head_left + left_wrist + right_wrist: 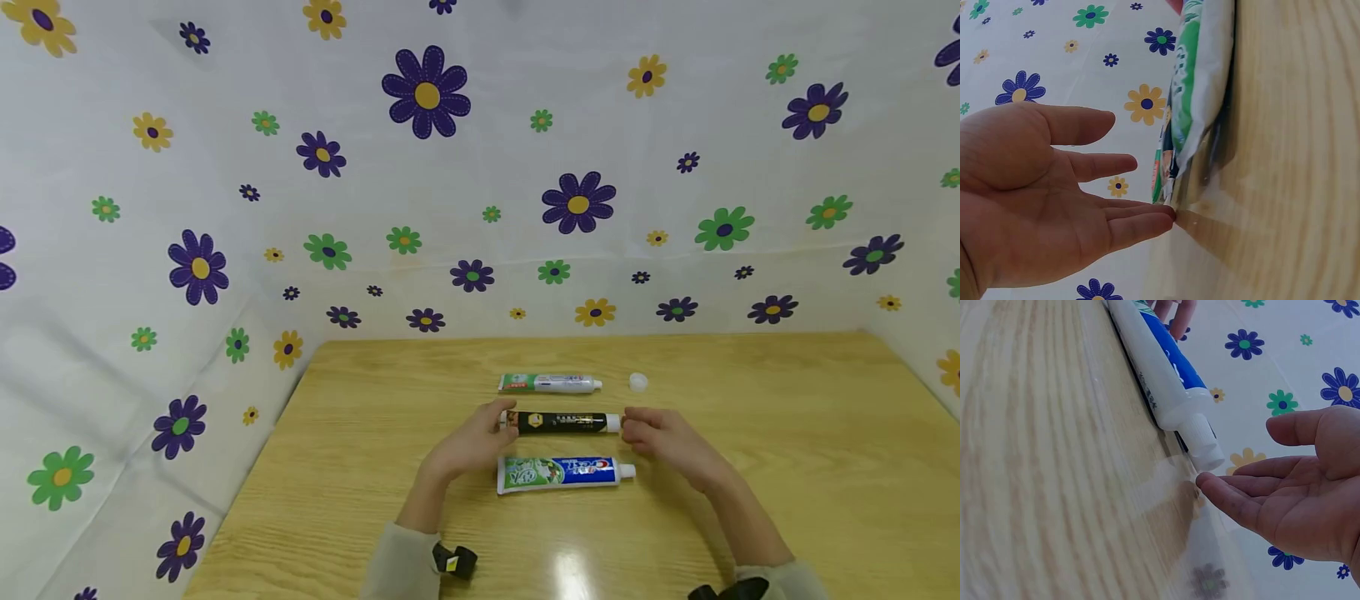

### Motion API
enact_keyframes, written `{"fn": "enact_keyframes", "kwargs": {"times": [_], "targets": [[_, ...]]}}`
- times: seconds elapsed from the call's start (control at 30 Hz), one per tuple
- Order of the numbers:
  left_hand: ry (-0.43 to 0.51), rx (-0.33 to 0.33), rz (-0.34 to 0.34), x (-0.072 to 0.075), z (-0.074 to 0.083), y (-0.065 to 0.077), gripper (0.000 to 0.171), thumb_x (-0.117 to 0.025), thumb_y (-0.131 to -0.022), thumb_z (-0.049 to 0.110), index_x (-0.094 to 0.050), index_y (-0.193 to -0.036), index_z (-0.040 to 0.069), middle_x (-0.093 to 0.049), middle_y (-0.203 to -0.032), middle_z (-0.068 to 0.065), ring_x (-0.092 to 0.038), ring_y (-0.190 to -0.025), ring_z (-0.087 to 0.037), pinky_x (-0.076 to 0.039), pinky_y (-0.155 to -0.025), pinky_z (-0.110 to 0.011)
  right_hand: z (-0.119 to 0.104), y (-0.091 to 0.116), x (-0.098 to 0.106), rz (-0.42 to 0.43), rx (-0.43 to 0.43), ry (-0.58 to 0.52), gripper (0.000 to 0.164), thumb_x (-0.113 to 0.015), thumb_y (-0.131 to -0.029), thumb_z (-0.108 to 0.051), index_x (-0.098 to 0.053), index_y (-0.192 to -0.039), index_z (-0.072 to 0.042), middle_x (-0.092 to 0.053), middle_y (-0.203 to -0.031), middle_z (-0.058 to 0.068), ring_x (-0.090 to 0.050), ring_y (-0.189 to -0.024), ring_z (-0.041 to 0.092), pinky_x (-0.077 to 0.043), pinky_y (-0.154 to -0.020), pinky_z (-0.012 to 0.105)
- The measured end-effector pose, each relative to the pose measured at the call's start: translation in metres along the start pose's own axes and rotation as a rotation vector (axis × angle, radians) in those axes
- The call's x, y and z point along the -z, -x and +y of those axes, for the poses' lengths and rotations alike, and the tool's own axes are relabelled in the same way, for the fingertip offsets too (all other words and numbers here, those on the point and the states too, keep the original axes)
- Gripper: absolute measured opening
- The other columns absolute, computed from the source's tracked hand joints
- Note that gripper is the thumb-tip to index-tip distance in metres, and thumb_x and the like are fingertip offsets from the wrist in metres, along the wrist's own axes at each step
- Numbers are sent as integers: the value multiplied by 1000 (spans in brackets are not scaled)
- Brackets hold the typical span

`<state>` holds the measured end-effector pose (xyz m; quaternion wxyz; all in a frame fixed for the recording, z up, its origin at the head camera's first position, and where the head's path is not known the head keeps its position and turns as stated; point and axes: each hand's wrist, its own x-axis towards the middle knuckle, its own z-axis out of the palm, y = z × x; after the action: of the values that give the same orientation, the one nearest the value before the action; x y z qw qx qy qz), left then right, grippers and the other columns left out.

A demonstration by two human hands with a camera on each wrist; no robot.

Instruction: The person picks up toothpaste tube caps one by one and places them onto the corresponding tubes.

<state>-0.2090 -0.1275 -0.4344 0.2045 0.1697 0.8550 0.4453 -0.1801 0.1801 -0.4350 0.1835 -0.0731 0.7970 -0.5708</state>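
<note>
Three toothpaste tubes lie in rows across the table. In the middle is a black toothpaste tube [567, 422] with a white cap to the right. My left hand [471, 442] is at its flat end, thumb and fingers spread apart, fingertips by the tabletop in the left wrist view. Beside the capped end is my right hand [669, 440], its fingers extended and the little finger low at the table. Nearer to me lies a green and blue toothpaste tube [558, 472]; its white cap [1202, 442] shows large in the right wrist view.
Behind the black tube lies a smaller white and green toothpaste tube [558, 383]. A small round white piece [638, 382] sits to its right. The wooden table [360, 467] is enclosed at the back and sides by a flowered white cloth [495, 167].
</note>
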Motion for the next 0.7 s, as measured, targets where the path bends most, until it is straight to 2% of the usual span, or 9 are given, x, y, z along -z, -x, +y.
{"fn": "enact_keyframes", "kwargs": {"times": [0.17, 0.23, 0.27, 0.33, 0.4, 0.47, 0.53, 0.63, 0.7], "targets": [[15, -3, 63, 7, 3, 2, 53, -47, -105, 17, -32, -152, -2, -37, -147, -29, -47, -124, -47, -42, -102, -59, 3, 0, 5, 73, 4, -14, 54, -47, -105, -17, -34, -145, 17, -45, -144, 33, -51, -128, 42, -47, -103, 46], [9, -19, 111, 11, 5, 0, 52, -49, -104, 15, -35, -150, -2, -32, -153, -27, -34, -138, -48, -34, -110, -60, 3, -2, 9, 118, 15, -11, 52, -50, -104, -17, -38, -143, 15, -49, -140, 32, -54, -126, 41, -49, -100, 44], [2, -30, 138, 14, 6, -2, 50, -50, -103, 14, -37, -149, -3, -35, -152, -27, -37, -136, -48, -35, -109, -59, 3, -3, 12, 141, 26, 1, 51, -51, -104, -17, -40, -142, 14, -51, -138, 32, -56, -123, 40, -52, -98, 42], [-11, -52, 190, 19, 8, -7, 45, -53, -102, 11, -44, -144, -3, -48, -141, -25, -48, -127, -43, -44, -102, -55, 4, -6, 18, 194, 52, 47, 47, -52, -103, -15, -45, -139, 14, -55, -132, 32, -60, -115, 39, -56, -89, 37], [-22, -72, 242, 23, 11, -13, 40, -57, -100, 9, -51, -138, -2, -60, -123, -22, -58, -111, -36, -52, -88, -47, 5, -9, 25, 253, 75, 109, 44, -54, -101, -12, -48, -136, 14, -57, -125, 31, -61, -108, 37, -58, -80, 33], [-30, -88, 284, 25, 14, -20, 34, -60, -99, 8, -57, -131, -2, -65, -103, -16, -61, -89, -28, -52, -72, -36, 7, -13, 32, 301, 88, 178, 42, -56, -99, -11, -50, -133, 14, -58, -121, 30, -62, -103, 37, -56, -74, 29], [-44, -96, 306, 27, 16, -27, 29, -62, -98, 8, -62, -125, -3, -64, -88, -11, -56, -74, -22, -46, -61, -29, 9, -17, 36, 324, 86, 231, 43, -57, -98, -11, -51, -132, 14, -58, -119, 30, -61, -102, 39, -55, -72, 29], [-69, -103, 306, 27, 18, -37, 25, -59, -100, 14, -68, -116, -4, -65, -81, -10, -52, -64, -20, -38, -53, -25, 11, -26, 39, 332, 78, 273, 44, -60, -96, -11, -51, -132, 14, -58, -119, 32, -62, -104, 43, -56, -76, 33], [-102, -104, 272, 25, 19, -42, 28, -55, -103, 19, -69, -114, -3, -67, -86, -12, -56, -68, -22, -40, -56, -26, 14, -31, 40, 332, 76, 277, 46, -60, -95, -10, -51, -132, 14, -57, -120, 33, -62, -105, 45, -57, -78, 37]]}}
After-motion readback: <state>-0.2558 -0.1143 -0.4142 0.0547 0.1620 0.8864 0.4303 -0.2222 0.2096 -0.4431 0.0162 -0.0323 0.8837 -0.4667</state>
